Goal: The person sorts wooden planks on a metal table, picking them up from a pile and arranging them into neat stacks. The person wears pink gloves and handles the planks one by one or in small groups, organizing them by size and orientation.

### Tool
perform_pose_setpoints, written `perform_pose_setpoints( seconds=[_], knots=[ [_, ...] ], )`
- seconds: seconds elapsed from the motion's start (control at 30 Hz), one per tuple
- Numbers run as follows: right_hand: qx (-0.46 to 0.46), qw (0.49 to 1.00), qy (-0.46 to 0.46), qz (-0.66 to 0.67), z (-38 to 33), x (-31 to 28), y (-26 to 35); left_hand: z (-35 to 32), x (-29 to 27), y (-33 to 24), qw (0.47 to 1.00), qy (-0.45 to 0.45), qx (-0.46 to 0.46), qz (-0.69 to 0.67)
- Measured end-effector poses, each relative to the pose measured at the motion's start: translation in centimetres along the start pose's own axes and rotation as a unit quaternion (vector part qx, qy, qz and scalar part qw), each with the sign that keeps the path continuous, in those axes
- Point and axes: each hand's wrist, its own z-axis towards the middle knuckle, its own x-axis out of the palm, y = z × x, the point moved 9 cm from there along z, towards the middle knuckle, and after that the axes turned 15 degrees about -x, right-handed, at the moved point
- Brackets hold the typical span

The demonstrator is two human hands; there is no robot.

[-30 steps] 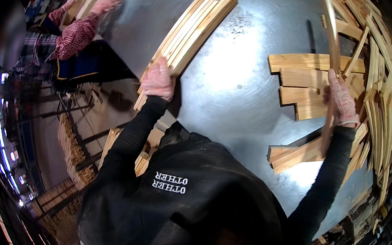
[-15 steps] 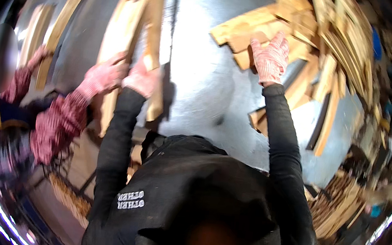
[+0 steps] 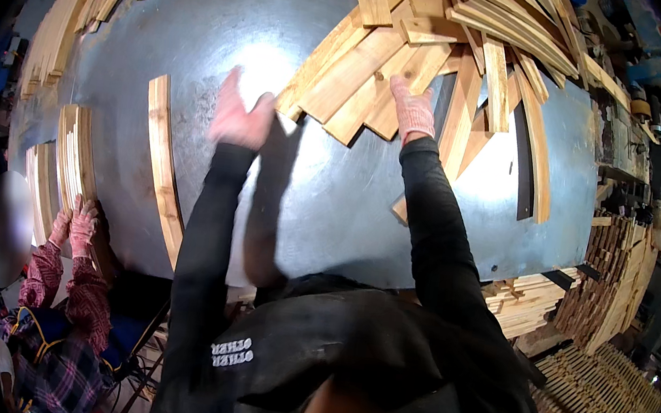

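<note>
My left hand [image 3: 241, 119], in a pale red-and-white knit glove, hovers over or near the metal tabletop with thumb and fingers apart, holding nothing. It is a little left of a fanned-out heap of wooden boards. My right hand [image 3: 413, 111], gloved alike, lies against the near end of this heap, fingers stretched over a wooden board [image 3: 390, 114]. Beside it, a longer board [image 3: 353, 79] slants toward my left hand. A single wooden strip [image 3: 161, 142] lies to the left of my left arm.
At the left, a co-worker's gloved hands [image 3: 75, 226] touch a stack of strips [image 3: 76, 149]. More boards [image 3: 51, 44] line the table's far left. A dark strip [image 3: 525, 159] lies right of my right arm. Stacked wood [image 3: 603, 278] stands beyond the table's right edge.
My left hand has let go of a wooden strip and moved right, toward the heap. The co-worker's hand has drawn back left to the stack. My right hand stays on the boards.
</note>
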Motion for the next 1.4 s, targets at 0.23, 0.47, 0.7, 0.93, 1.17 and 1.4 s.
perform_pose_setpoints(
  seconds=[0.23,0.47,0.7,0.93,1.17,1.4],
  knots=[
    [0.048,0.960,0.045,0.272,-1.0,2.1,-1.8,0.9,15.4,-6.5,0.928,0.285,-0.192,0.142],
    [0.035,0.968,0.218,0.117,-11.2,1.0,-0.2,-10.5,12.4,-0.6,0.923,0.305,-0.233,0.035],
    [0.045,0.917,0.391,0.059,-19.0,0.1,-5.2,-12.0,2.6,-5.7,0.981,0.184,-0.045,0.034],
    [0.078,0.897,0.433,0.028,-17.2,-4.8,0.8,1.4,11.0,-35.1,0.923,0.153,0.335,0.108],
    [-0.013,0.825,-0.037,0.564,-4.2,-11.5,0.4,12.6,25.6,-40.3,0.891,-0.004,0.312,0.330],
    [0.165,0.654,-0.034,0.737,14.7,-5.5,3.0,17.5,30.7,-36.8,0.886,0.306,0.200,0.284]
  ],
)
